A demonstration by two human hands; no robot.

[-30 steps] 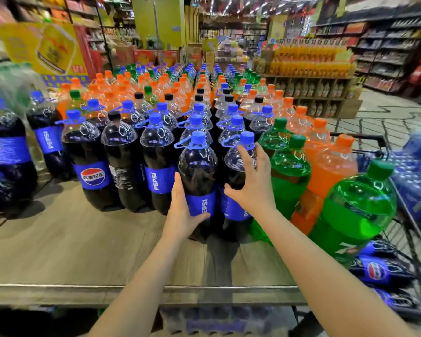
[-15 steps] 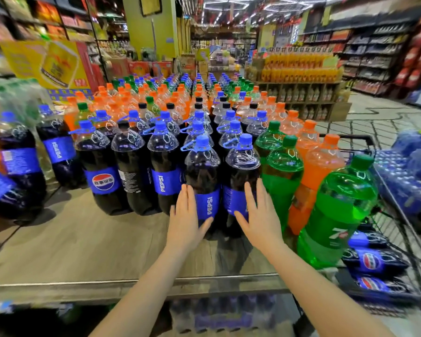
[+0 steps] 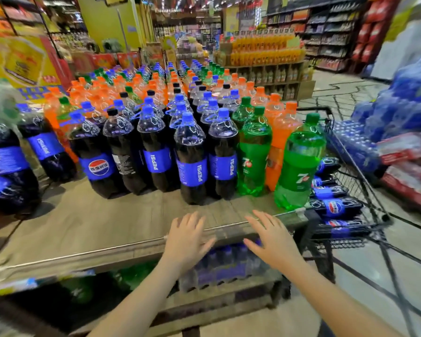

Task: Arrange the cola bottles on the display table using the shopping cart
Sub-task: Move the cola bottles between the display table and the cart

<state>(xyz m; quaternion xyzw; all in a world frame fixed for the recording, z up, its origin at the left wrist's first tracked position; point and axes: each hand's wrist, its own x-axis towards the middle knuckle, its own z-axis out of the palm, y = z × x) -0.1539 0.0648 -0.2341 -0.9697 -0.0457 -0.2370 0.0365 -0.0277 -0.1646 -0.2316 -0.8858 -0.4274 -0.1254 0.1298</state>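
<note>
Large cola bottles with blue caps and blue labels stand in rows on the wooden display table. The two front ones, a cola bottle and its right neighbour, stand upright near the table's front. My left hand and my right hand hover with fingers spread over the table's front edge, apart from the bottles and holding nothing. To the right, the black wire shopping cart holds several cola bottles lying on their sides.
Green bottles and orange bottles stand beside the cola rows. More cola bottles sit at the left. Shrink-wrapped packs lie on the shelf under the table. Blue packs are stacked right of the cart.
Both hands let go of the two front cola bottles and drew back toward me, past the table's front edge. The camera view pulled back and shifted slightly.
</note>
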